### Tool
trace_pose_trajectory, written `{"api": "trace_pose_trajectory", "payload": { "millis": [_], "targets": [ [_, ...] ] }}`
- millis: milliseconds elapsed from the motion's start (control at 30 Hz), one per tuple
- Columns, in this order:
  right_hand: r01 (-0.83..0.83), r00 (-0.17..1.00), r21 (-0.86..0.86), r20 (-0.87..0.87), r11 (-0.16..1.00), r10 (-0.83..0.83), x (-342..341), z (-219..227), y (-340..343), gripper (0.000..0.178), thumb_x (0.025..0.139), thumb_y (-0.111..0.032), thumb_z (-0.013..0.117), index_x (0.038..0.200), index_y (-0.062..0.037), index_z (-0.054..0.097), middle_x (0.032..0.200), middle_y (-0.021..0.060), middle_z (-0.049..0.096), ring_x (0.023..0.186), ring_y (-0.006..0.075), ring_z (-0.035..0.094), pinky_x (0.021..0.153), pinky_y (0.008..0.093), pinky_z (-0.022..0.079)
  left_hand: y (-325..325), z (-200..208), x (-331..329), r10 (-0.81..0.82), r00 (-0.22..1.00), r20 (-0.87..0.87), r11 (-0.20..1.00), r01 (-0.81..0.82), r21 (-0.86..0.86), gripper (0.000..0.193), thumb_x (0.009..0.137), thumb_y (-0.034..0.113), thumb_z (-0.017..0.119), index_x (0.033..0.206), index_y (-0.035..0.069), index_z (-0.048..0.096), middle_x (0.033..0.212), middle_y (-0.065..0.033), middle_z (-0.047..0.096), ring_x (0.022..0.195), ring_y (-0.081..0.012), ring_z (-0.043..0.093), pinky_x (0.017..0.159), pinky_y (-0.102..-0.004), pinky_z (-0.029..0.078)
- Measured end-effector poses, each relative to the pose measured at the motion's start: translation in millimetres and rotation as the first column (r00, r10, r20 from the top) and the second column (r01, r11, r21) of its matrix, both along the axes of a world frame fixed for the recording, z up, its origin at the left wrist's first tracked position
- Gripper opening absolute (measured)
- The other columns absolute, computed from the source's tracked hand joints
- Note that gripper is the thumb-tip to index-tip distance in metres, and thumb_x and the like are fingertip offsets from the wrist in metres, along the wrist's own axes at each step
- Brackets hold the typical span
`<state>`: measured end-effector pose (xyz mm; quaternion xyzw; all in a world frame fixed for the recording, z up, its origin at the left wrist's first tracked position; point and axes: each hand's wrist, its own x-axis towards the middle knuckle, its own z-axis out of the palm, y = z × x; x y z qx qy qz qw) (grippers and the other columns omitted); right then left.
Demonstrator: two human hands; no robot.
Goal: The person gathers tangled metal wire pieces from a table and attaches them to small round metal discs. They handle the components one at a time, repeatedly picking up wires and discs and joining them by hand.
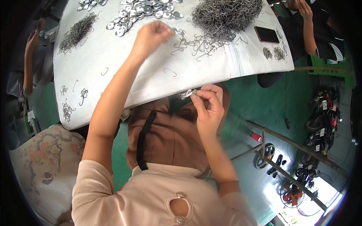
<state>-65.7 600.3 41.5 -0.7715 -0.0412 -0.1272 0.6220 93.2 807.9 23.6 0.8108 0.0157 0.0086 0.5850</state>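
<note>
My left hand (pixel 152 37) is over the white-covered table (pixel 143 81), between the loose metal discs and the wire hooks. Its fingers are pinched and a little blurred, with a small shiny metal disc (pixel 174 31) at their tips. Just off the table's near edge, my right hand (pixel 210 103) pinches a small cluster of metal discs (pixel 184 94), apparently strung on a wire that the fingers partly hide. Loose silvery discs (pixel 139 13) with centre holes lie in a heap beyond my left hand. A few spread-out wire hooks (pixel 203 45) lie to its right.
A big tangled mound of wire hooks (pixel 226 17) stands at the far right, a smaller pile (pixel 77 34) at the far left. A dark phone (pixel 266 34) lies near the right edge. People sit at both sides. A metal frame (pixel 286 169) stands at lower right.
</note>
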Motion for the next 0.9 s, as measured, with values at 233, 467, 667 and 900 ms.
{"api": "trace_pose_trajectory", "payload": {
  "millis": [233,467,667,900],
  "targets": [
    [0.006,0.997,-0.002,-0.071,1.000,-0.006,2,-2,6,0.011,0.080,-0.009,0.074,0.086,-0.0039,0.067,0.097,0.0064,0.053,0.091,0.0197,0.051,0.079,0.0306,0.043,-46,39,-121,-0.200,0.950,-0.241,0.820,0.028,-0.571,0.010,0.088,0.007,0.067,0.095,0.002,0.062,0.090,-0.0060,0.068,0.085,-0.0114,0.064,0.084,-0.0247,0.048],
    [-0.004,0.997,-0.131,-0.077,0.991,-0.007,0,-6,7,0.012,0.080,-0.010,0.075,0.086,-0.0041,0.067,0.096,0.0057,0.054,0.091,0.0208,0.053,0.079,0.0317,0.044,-55,36,-141,-0.086,0.985,-0.152,0.828,-0.014,-0.561,0.012,0.085,0.007,0.070,0.085,-0.003,0.063,0.105,-0.0106,0.062,0.097,-0.0126,0.059,0.088,-0.0294,0.049],
    [-0.219,0.933,-0.134,-0.320,0.967,0.167,43,6,-30,0.017,0.081,-0.010,0.070,0.097,-0.0047,0.068,0.090,0.0056,0.065,0.082,0.0190,0.062,0.073,0.0312,0.048,-46,28,-155,-0.010,0.992,-0.127,0.883,-0.051,-0.466,0.011,0.082,0.007,0.073,0.083,0.000,0.065,0.106,-0.0057,0.059,0.096,-0.0142,0.058,0.090,-0.0307,0.047],
    [-0.413,0.881,-0.772,-0.204,0.484,0.427,163,-11,24,0.012,0.084,-0.014,0.063,0.090,-0.0048,0.068,0.100,0.0127,0.065,0.091,0.0301,0.063,0.077,0.0395,0.050,-52,26,-165,-0.083,0.980,-0.183,0.920,0.005,-0.393,0.009,0.084,0.007,0.072,0.084,0.003,0.064,0.096,-0.0004,0.061,0.084,-0.0070,0.055,0.075,-0.0218,0.044]
  ]
}}
